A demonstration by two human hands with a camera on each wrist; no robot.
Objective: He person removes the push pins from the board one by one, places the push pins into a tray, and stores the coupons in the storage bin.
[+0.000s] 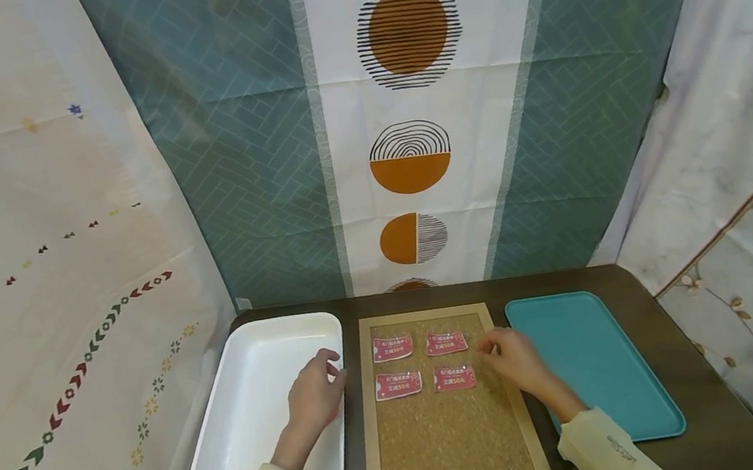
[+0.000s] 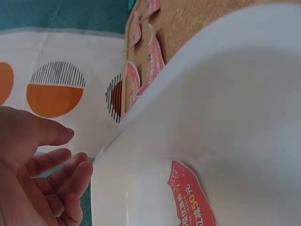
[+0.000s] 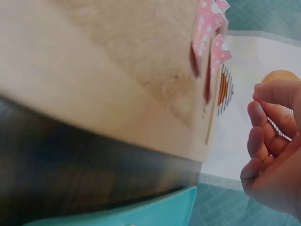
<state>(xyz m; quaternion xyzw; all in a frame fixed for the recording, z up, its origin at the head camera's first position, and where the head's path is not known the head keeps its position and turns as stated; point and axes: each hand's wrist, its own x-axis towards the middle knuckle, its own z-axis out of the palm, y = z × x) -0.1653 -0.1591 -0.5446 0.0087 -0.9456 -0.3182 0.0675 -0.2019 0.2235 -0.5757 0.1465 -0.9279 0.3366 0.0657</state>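
My left hand [image 1: 317, 389] hovers over the right side of the white tray [image 1: 250, 339], its fingers loosely bent with nothing in them. Inside that tray lies a red printed coupon [image 2: 190, 197], seen in the left wrist view and covered by the hand in the head view. Several similar coupons [image 1: 399, 385] are fixed to the cork board [image 1: 454, 447] in two rows near its top. By the board's right edge is my right hand [image 1: 516, 359], beside the right-hand coupons [image 1: 454, 378]. Its thumb and forefinger tips come close together, and no object shows between them.
A teal tray [image 1: 601, 364] stands right of the board, under the right forearm. The board's wooden frame [image 1: 369, 426] lies between both trays on the dark table [image 1: 709, 429]. A patterned curtain [image 1: 253, 164] hangs behind the table.
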